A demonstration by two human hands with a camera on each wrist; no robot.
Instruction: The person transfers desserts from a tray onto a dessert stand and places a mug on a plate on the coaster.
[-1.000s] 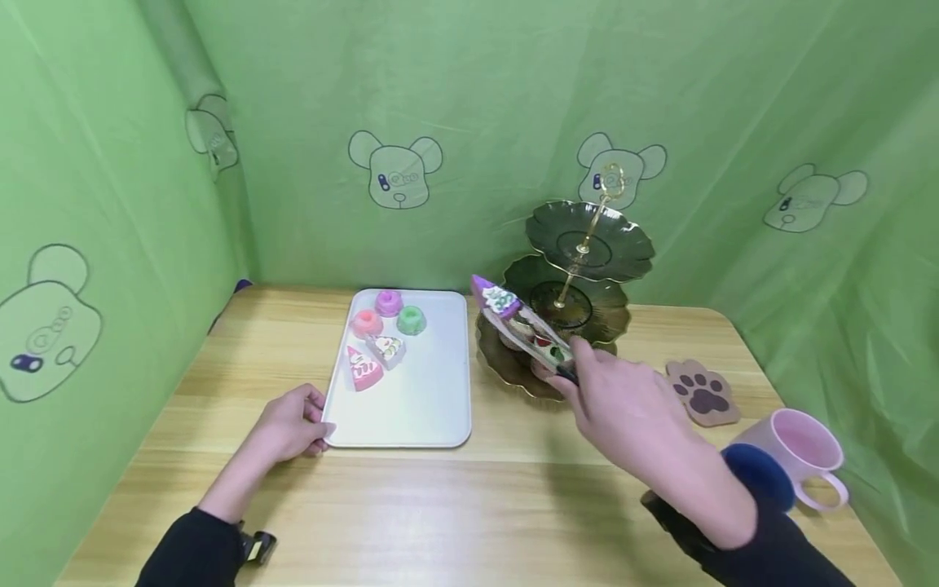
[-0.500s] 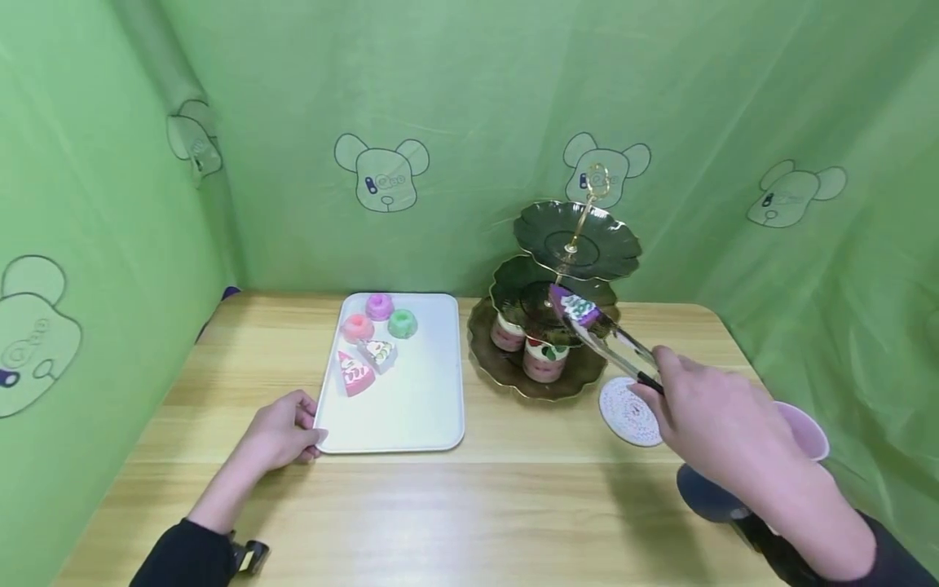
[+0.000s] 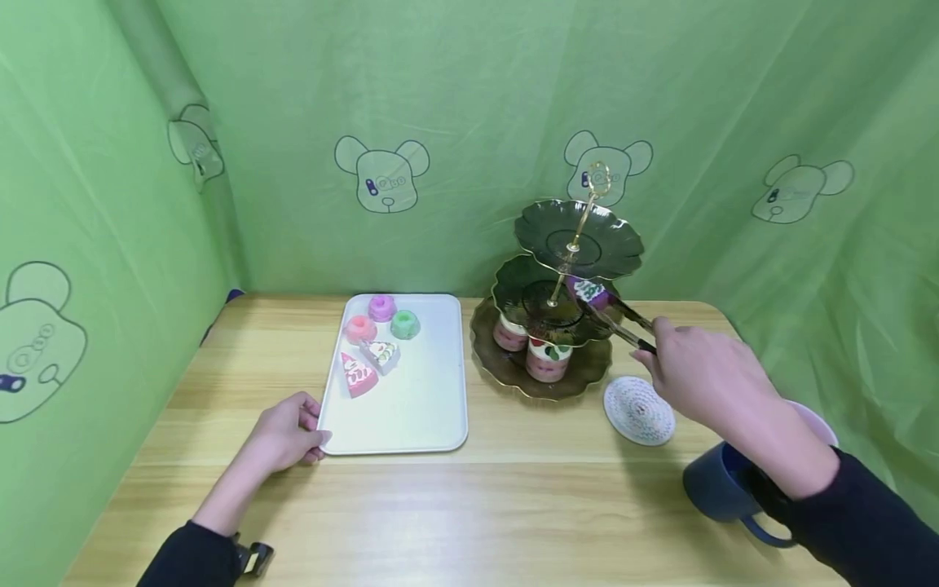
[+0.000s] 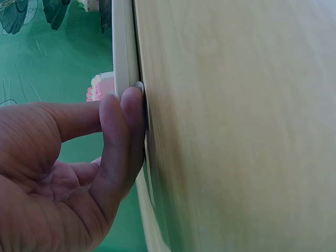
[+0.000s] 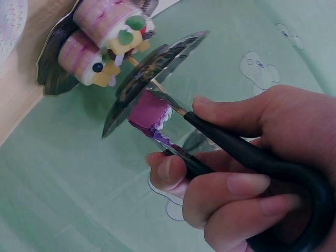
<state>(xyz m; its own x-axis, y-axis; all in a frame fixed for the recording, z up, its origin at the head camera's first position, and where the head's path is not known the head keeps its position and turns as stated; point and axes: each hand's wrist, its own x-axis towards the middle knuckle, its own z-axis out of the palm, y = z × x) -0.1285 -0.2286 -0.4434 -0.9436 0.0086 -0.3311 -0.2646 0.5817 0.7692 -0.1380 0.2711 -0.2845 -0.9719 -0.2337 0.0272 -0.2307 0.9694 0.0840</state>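
Note:
My left hand [image 3: 286, 436] pinches the near left corner of a white tray [image 3: 425, 408], as the left wrist view also shows. On the tray's left side lie a pink cake slice [image 3: 359, 377], a white cake slice [image 3: 381, 354] and several small ring-shaped sweets [image 3: 360, 328]. My right hand [image 3: 707, 371] grips black-handled tongs [image 5: 236, 142]. Between the tong tips is a purple cake slice [image 5: 148, 110] with white and green topping. The slice is at the right side of the middle tier [image 3: 517, 285] of a dark, gold-rimmed stand; whether it touches the plate, I cannot tell.
The stand's top tier [image 3: 546, 232] overhangs the slice. Dessert cups [image 3: 548, 363] stand on its bottom tier [image 3: 506, 371]. A round woven coaster [image 3: 638, 412] lies right of it. A blue mug [image 3: 711, 485] and a pink mug [image 3: 817, 420] are by my right forearm.
My right hand has carried the purple slice in the tongs rightwards, from left of the stand to the right side of its middle tier. My left hand stays at the tray corner.

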